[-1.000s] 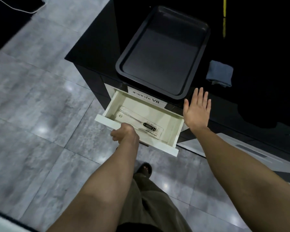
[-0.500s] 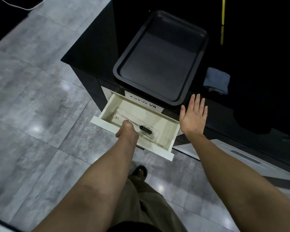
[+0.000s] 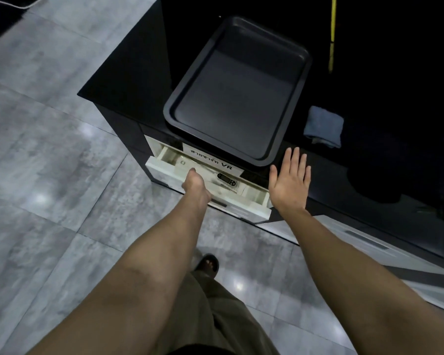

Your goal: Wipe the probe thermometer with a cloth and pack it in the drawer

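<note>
Your thermometer lies in the half-open drawer.

Your left hand (image 3: 194, 184) is at the front edge of the cream drawer (image 3: 256, 206), fingers hidden, so I cannot tell its grip. Your right hand (image 3: 290, 183) hovers flat, fingers spread wide, at 3 o'clock of the drawer. The probe thermometer (image 3: 226, 179) lies inside. The folded cloth (image 3: 323, 126) rests on the tabletop (image 3: 128, 80), at 3 o'clock of the black tray (image 3: 285, 44).

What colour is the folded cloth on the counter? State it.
Light blue-grey; the cloth shows in the head view.

Thermometer (image 3: 226, 178) in drawer (image 3: 162, 167); tray (image 3: 237, 90) on counter above; cloth (image 3: 323, 126) right of tray.
</note>
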